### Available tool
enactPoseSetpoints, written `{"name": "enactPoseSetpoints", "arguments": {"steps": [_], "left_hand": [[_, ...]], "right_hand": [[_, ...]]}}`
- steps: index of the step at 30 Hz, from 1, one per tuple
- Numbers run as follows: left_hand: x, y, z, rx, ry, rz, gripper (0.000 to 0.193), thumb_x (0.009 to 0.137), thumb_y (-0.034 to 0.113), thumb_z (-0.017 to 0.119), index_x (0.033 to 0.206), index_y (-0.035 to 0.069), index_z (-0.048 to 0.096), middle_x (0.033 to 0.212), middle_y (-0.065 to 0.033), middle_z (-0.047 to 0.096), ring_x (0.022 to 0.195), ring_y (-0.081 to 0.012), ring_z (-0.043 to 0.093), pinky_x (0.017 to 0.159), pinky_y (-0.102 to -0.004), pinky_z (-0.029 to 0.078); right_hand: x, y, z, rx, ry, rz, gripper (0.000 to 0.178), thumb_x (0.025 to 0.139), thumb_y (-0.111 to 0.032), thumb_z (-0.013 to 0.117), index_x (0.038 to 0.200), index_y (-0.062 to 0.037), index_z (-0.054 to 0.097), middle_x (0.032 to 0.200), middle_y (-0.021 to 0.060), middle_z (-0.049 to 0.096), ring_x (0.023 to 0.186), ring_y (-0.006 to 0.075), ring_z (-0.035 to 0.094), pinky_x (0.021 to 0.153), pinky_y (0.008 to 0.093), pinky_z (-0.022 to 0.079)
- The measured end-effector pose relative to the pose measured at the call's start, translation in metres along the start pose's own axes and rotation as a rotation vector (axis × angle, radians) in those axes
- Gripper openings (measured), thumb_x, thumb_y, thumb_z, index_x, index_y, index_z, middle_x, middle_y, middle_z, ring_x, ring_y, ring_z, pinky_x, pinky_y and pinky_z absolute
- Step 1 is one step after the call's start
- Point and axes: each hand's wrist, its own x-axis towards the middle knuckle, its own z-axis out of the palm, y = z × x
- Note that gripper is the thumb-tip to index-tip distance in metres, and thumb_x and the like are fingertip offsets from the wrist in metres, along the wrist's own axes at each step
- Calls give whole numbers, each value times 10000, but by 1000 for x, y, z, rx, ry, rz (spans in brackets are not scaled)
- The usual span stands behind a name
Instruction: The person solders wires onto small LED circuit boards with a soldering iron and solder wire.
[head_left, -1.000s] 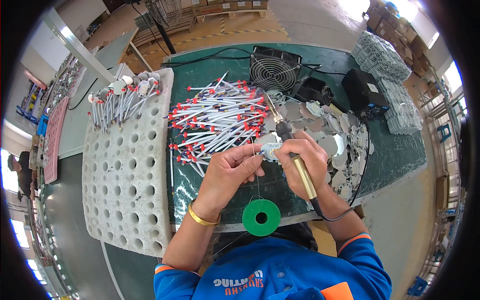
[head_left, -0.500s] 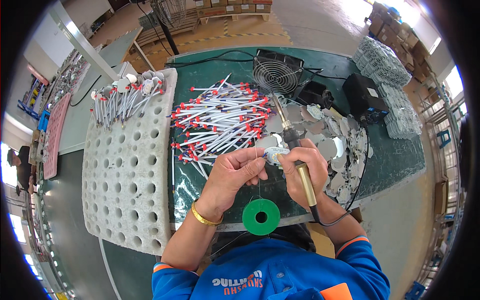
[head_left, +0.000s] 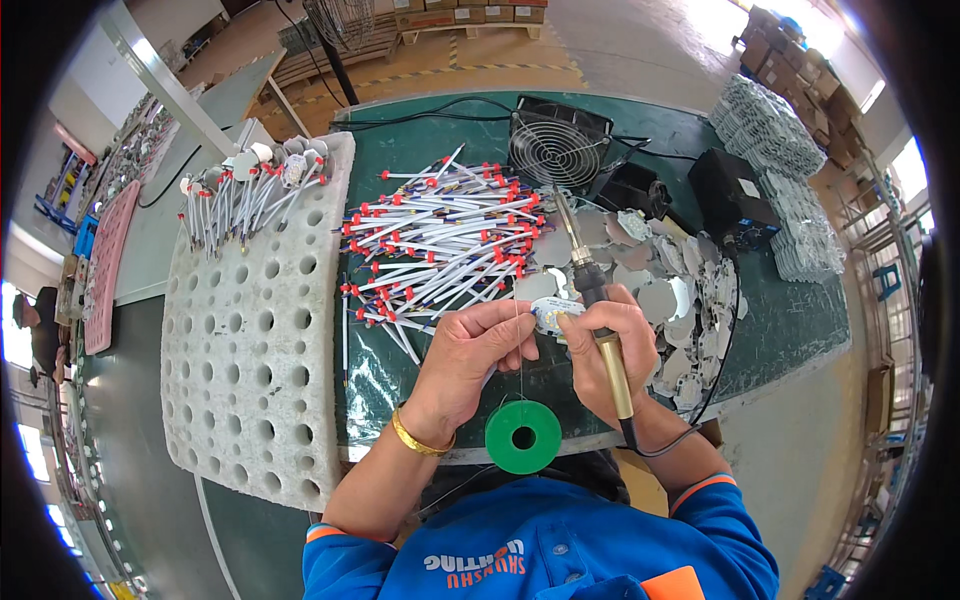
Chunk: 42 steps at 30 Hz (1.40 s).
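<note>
A small pale oval board [head_left: 549, 312] is held between a person's two hands, above the green bench [head_left: 770, 320]. It lies just right of the left hand's [head_left: 465, 348] fingertips, its long axis running roughly left to right. The right hand [head_left: 588, 358] is at least as near, its thumb against the board's right part. That hand also grips one soldering iron [head_left: 613, 375], slanting from near right to far left, its tip well apart from the board on the far side. The left thumb and fingers are drawn together; what they pinch, if anything, cannot be told.

Counted: one board in hand, one iron, one green spool [head_left: 545, 437] at the near edge, one black fan [head_left: 557, 152] at the far edge, one holed white foam block [head_left: 250, 335] on the left. White tubes with red rings [head_left: 440, 235] and loose grey discs [head_left: 657, 298] overlap too much to count.
</note>
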Motion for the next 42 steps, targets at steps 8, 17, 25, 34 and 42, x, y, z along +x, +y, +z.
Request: {"name": "enactPoseSetpoints", "arguments": {"steps": [8,17,25,34,42], "left_hand": [[-5,7,10,77,148,130,201,859,123,607,1006,-8,649,724,-21,624,625,-59,535,567,-186,405],[-11,41,13,386,238,367,217,805,100,603,966,-29,670,688,-16,618,624,-46,567,535,-177,414],[-7,42,13,390,214,348,219,795,90,574,953,-26,673,645,15,570,575,-15,465,504,-171,365],[-12,47,13,384,190,310,209,812,84,606,970,-43,654,785,-47,647,650,-79,578,592,-206,469],[-16,52,18,437,203,279,189,810,73,598,947,-42,660,761,-41,641,650,-71,569,595,-211,471]], "right_hand": [[7,-1,5,78,26,17,224,708,39,682,870,-24,541,677,82,554,570,194,472,470,295,373],[20,-15,-42,221,-76,-236,247,769,-214,606,903,-13,555,711,82,573,600,223,470,612,385,338],[26,-20,-51,248,-191,-162,235,616,-87,626,846,-53,594,618,21,515,566,189,468,628,360,316],[25,-18,-50,265,-191,-152,256,555,-62,622,810,-86,624,606,6,470,555,181,448,626,345,297],[25,-21,-48,224,-188,-171,303,508,-33,611,801,-104,634,612,-6,463,557,173,445,610,340,294]]}}
